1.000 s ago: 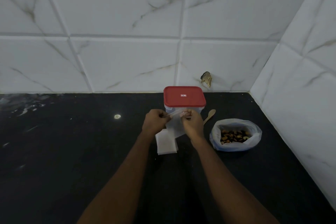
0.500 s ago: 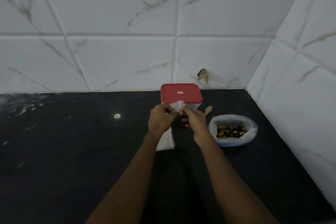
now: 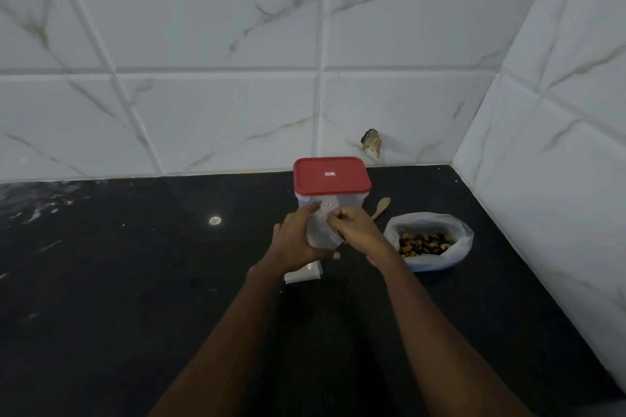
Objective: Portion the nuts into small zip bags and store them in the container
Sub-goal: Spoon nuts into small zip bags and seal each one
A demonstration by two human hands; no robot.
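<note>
A small clear zip bag hangs between my hands above the black counter. My left hand wraps round its left side and bottom, thumb under it. My right hand pinches the bag's top right edge with curled fingers. Just behind stands the clear container with its red lid on. A stack of flat empty zip bags lies under my left wrist. To the right, an open white plastic bag holds mixed nuts.
A wooden spoon lies between the container and the nut bag. White marble tile walls close the back and right sides. The black counter stretches to the left, with a small bright spot on it.
The bag has turned from stretched flat between both hands to cupped in my left hand. My right hand now pinches its top edge. The view shifted slightly.
</note>
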